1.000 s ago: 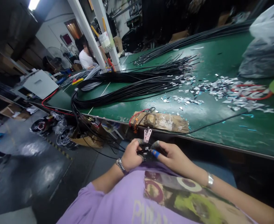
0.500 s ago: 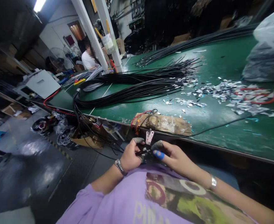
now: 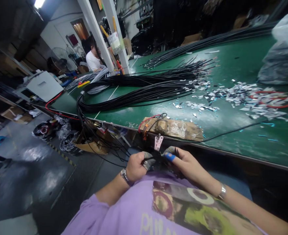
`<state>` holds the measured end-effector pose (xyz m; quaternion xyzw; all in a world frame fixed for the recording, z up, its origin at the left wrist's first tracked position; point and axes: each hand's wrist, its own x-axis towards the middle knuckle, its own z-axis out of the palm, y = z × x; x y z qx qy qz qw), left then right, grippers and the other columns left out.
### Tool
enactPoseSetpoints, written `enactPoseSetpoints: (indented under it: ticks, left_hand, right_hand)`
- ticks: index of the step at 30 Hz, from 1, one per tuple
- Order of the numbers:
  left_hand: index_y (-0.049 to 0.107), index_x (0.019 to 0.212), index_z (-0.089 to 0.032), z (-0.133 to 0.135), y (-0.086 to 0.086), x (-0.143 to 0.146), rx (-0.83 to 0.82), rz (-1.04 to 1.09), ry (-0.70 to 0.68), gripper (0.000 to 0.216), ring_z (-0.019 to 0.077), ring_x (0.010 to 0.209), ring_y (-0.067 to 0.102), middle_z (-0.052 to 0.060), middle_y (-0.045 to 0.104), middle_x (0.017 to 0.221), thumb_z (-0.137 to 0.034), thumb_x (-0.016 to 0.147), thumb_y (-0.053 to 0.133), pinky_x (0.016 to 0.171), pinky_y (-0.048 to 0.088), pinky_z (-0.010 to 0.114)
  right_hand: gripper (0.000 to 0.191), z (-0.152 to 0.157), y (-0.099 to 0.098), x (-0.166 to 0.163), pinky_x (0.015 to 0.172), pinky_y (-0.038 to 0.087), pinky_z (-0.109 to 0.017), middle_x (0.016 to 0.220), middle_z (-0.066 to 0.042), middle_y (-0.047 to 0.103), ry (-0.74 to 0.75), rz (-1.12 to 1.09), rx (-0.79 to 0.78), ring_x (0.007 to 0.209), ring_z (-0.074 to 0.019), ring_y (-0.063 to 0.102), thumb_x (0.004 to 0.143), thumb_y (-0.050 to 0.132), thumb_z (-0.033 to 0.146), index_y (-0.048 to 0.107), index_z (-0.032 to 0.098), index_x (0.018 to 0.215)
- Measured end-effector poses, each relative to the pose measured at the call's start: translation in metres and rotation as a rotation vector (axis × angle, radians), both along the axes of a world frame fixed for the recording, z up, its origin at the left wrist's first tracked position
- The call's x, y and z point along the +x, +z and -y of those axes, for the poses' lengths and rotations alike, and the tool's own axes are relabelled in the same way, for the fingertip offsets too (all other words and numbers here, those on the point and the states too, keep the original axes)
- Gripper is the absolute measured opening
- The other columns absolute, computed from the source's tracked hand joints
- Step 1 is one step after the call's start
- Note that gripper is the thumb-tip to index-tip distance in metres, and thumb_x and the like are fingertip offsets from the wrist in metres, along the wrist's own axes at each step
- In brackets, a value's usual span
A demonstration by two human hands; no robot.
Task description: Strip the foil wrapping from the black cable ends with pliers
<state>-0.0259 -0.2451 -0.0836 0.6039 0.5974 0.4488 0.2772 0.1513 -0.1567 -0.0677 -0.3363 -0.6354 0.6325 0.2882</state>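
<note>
My left hand (image 3: pixel 137 166), with grey finger covers and a watch at the wrist, is closed around a thin black cable. My right hand (image 3: pixel 181 162) pinches close beside it, a blue cover on the thumb and grey on the forefinger. A small end of the cable seems to lie between its fingertips, though dark surroundings blur it. Just above the hands, a pink clip (image 3: pixel 158 142) hangs at the table edge below a worn wooden block (image 3: pixel 183 129). Loose black cables (image 3: pixel 120 150) trail in from the left toward my left hand.
On the green table (image 3: pixel 232 140) lie a thick bundle of black cables (image 3: pixel 124 100), a scatter of silvery scraps (image 3: pixel 242 94) and a filled plastic bag (image 3: pixel 281 55). A cardboard box (image 3: pixel 94 145) stands below. A person in white (image 3: pixel 93 61) sits farther back.
My left hand has rolled inward, its fingers wrapping the cable more. My right hand has shifted slightly right and up, and the pale bits seen between the hands no longer show.
</note>
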Motion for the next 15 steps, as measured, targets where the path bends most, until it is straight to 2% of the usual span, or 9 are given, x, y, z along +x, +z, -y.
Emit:
enactPoseSetpoints:
  ticks: [3,7,10,12,15]
  left_hand:
    - [0.066,0.078,-0.012,-0.001,0.006,0.000,-0.157,0.311,-0.036,0.038,0.0093,0.058,0.050,0.002,0.060,0.064,-0.050,0.074,0.065,0.059,0.044,0.022]
    - [0.067,0.072,-0.009,-0.003,0.016,-0.004,-0.336,0.494,-0.151,0.047,0.0081,0.056,0.047,0.001,0.056,0.060,-0.054,0.062,0.073,0.057,0.043,0.021]
    - [0.066,0.069,-0.009,-0.002,0.019,-0.007,-0.402,0.482,-0.208,0.049,0.0080,0.056,0.045,0.001,0.055,0.060,-0.055,0.056,0.077,0.056,0.040,0.021]
    - [0.064,0.067,-0.008,-0.002,0.020,-0.009,-0.433,0.456,-0.224,0.051,0.0061,0.052,0.040,-0.001,0.050,0.055,-0.057,0.057,0.075,0.051,0.036,0.019]
    - [0.066,0.072,-0.008,-0.004,0.022,-0.013,-0.478,0.456,-0.318,0.056,0.0061,0.051,0.039,0.000,0.049,0.056,-0.063,0.062,0.068,0.051,0.036,0.020]
  right_hand:
    - [0.020,0.001,-0.001,0.004,0.052,0.046,-0.024,0.066,-0.002,0.062,-0.026,-0.006,0.214,0.055,-0.0135,0.054,0.081,0.054,0.040,0.058,0.020,0.081]
    - [0.023,-0.001,-0.005,0.003,0.065,0.052,-0.027,0.084,-0.006,0.068,0.112,-0.025,0.549,0.072,-0.0170,0.064,0.080,0.056,0.027,0.060,0.020,0.102]
    - [0.024,-0.003,-0.008,0.000,0.066,0.051,-0.026,0.087,-0.008,0.068,0.224,-0.035,0.750,0.077,-0.0164,0.064,0.080,0.048,0.014,0.062,0.021,0.098]
    - [0.028,-0.004,-0.009,-0.001,0.061,0.048,-0.023,0.081,-0.007,0.067,0.274,-0.032,0.858,0.071,-0.0149,0.062,0.075,0.042,0.006,0.061,0.020,0.089]
    - [0.025,-0.009,-0.006,-0.002,0.053,0.040,-0.022,0.067,-0.004,0.060,0.333,0.012,0.996,0.058,-0.0134,0.053,0.068,0.041,0.002,0.058,0.019,0.075]
